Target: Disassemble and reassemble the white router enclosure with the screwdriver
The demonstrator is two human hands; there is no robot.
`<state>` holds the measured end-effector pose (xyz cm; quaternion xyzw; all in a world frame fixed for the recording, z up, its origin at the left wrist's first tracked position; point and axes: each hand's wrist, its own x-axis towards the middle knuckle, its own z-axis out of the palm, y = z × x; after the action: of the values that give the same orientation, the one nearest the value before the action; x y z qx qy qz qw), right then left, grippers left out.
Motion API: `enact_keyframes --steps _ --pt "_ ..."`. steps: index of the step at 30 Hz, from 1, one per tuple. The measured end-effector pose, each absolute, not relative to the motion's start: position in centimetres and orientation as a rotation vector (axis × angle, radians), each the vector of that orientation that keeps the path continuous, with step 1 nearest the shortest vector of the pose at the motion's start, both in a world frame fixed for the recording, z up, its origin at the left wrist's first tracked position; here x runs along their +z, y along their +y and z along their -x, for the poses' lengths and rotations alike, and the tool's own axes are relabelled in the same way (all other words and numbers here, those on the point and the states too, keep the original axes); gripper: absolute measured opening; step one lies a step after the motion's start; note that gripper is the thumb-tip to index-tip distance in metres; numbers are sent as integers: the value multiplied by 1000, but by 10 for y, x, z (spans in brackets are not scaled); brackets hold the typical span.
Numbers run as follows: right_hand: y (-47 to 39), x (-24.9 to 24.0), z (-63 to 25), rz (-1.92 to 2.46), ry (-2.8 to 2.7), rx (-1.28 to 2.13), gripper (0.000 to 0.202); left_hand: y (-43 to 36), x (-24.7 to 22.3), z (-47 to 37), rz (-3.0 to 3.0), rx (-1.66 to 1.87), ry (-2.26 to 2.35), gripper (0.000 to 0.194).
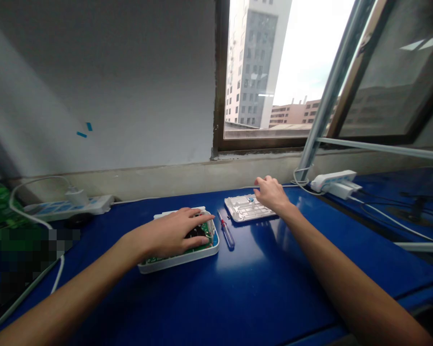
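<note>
left hand (pixel 176 231): spread over circuit board (pixel 205 229), unclenched | right hand (pixel 272 192): held over white cover (pixel 244 209), grip cannot be told | screwdriver (pixel 227 233): laid between

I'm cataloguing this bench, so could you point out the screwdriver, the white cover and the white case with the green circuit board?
Screwdriver (pixel 227 232): head view, on its handle.
White cover (pixel 246 210): head view, on its upward face.
White case (pixel 187 258): head view, on its front wall.

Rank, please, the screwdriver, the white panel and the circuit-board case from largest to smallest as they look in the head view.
1. Circuit-board case, partly hidden by the left hand
2. White panel
3. Screwdriver
</note>
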<state>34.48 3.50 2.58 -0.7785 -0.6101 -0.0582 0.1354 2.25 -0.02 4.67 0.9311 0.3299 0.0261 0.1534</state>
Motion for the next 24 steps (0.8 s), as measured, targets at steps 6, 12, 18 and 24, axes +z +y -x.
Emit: enact_keyframes --steps 6,12,18,24 --pt "8 33 -286 1873 -2239 170 20 -15 24 25 -2678 171 1166 78" --pt "-12 21 -256 1776 -2351 563 20 -8 8 64 -2669 176 1202 86" --pt "-2 27 -269 1723 -2208 890 22 -7 9 70 -2625 201 1156 87" --pt "14 28 -291 1402 -2087 1043 22 -8 8 69 -2665 173 1160 87"
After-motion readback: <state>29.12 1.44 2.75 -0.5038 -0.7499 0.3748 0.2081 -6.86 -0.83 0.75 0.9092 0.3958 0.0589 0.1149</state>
